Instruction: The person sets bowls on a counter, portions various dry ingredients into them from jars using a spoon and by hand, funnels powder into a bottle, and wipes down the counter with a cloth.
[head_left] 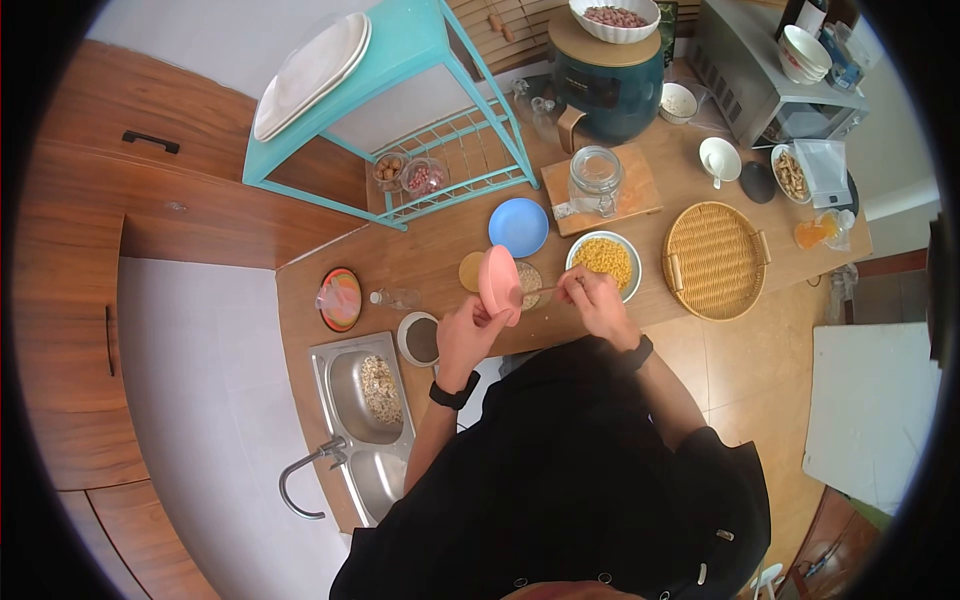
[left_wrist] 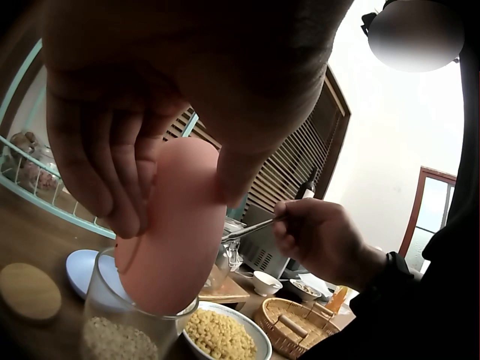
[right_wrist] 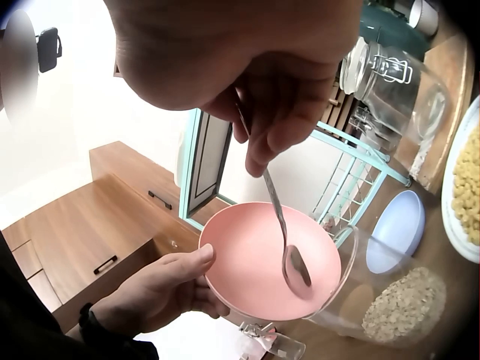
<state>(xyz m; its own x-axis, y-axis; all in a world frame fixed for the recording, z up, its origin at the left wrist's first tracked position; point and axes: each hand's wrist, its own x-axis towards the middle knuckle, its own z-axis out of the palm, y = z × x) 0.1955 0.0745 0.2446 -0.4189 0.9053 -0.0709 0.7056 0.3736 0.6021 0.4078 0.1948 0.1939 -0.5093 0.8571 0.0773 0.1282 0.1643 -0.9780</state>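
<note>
My left hand (head_left: pixel 466 342) grips a pink bowl (right_wrist: pixel 247 247) by its rim, thumb on the inside edge, and holds it steeply tilted. Between the fingers of my right hand (head_left: pixel 600 305) is the handle of a metal spoon (right_wrist: pixel 276 210). The spoon's head lies inside the bowl, against the bare pink surface. Just under the bowl's lower rim stands a clear glass jar (left_wrist: pixel 101 300) partly filled with oat flakes (right_wrist: pixel 405 304). In the left wrist view the bowl's underside overlaps the jar's mouth. A round wooden lid (left_wrist: pixel 30 291) lies beside the jar.
A bowl of yellow kernels (head_left: pixel 603 258), a blue plate (head_left: pixel 519 227) and a wicker tray (head_left: pixel 715 262) surround the work. Behind stand a clip-top jar (head_left: pixel 596 182) on a board and a turquoise rack (head_left: pixel 450 110). The sink (head_left: pixel 345 385) is at left, beside a bowl of dark grains (head_left: pixel 422 340).
</note>
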